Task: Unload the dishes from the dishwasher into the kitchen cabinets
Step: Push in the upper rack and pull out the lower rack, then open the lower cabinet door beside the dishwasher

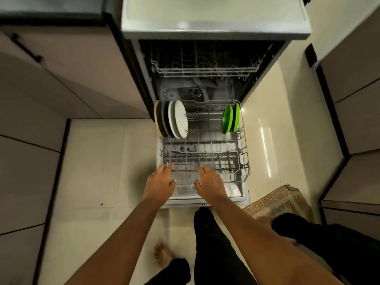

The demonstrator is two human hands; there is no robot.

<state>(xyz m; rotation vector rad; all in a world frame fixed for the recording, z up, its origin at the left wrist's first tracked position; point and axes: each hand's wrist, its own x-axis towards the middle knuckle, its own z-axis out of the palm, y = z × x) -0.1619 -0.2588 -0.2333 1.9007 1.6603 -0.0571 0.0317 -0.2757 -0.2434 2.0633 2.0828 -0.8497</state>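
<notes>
Plates (178, 119) stood on edge at the lower rack's (244, 145) far left, two green plates (230, 118) at its far right (the rack pulled out over the door). Both hands, left (162, 181) and right (209, 181), hovered open-fingered at its near edge, holding nothing.

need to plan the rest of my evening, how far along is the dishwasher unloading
Early. Done: the door is down and the lower rack is pulled out. In hand: nothing; both hands, left and right, are open at the rack's front edge. Left: the plates and green plates. The upper rack looks empty.
</notes>
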